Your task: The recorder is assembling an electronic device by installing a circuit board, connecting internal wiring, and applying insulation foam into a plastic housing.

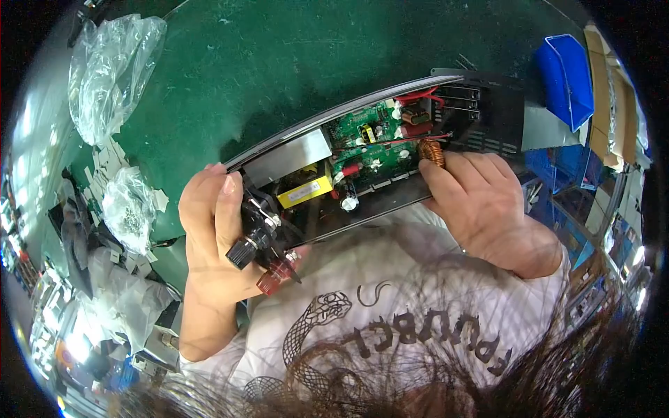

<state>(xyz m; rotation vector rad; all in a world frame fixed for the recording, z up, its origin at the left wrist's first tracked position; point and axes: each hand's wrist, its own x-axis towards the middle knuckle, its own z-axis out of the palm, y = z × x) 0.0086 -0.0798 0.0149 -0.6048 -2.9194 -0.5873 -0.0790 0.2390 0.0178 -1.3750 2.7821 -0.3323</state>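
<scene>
An opened electronics unit (390, 202) with a black metal housing is held tilted in front of my body. Inside lie a green circuit board (354, 129), a yellow transformer (305, 191) and a silver metal plate (296, 155). My left hand (209, 230) grips the left end, its fingers closed round the edge beside a black terminal knob (242, 252) and a red terminal knob (270, 280). At the right end my right hand (481, 202) pinches a copper-wound coil (432, 152) between thumb and index finger. The other fingers curl over the housing, their tips hidden.
The unit is above a green work surface (209, 76). Clear plastic bags (115, 76) lie to the left, with paper scraps (104, 161) around them. A blue bin (563, 80) stands at the far right beside cardboard (605, 83). A black slotted panel (496, 115) extends beyond the unit's right end.
</scene>
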